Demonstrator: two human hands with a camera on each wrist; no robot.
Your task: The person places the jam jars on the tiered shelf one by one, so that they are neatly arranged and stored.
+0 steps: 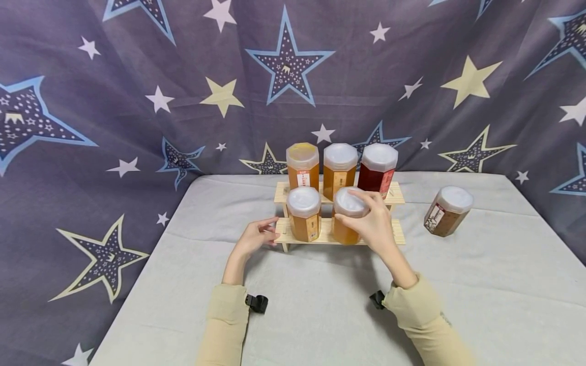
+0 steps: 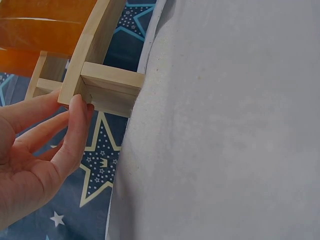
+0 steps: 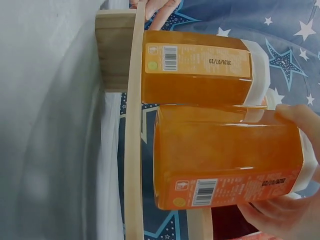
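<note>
My right hand (image 1: 376,222) grips an amber honey jar (image 1: 343,231) around its white lid, thumb on one side and fingers on the other. In the right wrist view that jar (image 3: 225,155) has an orange label, and a small gap separates its base from the lower shelf of the two-tier wooden rack (image 1: 397,233). Beside it a second honey jar (image 1: 304,223) stands upright on the same shelf. At the shelf's left end my left hand (image 1: 254,237) pinches the wood; the left wrist view shows thumb and fingers on the shelf end (image 2: 75,65).
On the upper tier stand a yellow-lidded jar (image 1: 302,168), an amber jar (image 1: 340,173) and a dark red jar (image 1: 376,168). A brown jar (image 1: 447,213) stands on the grey cloth-covered table (image 1: 311,305), right of the rack. Star-patterned fabric (image 1: 183,112) hangs behind.
</note>
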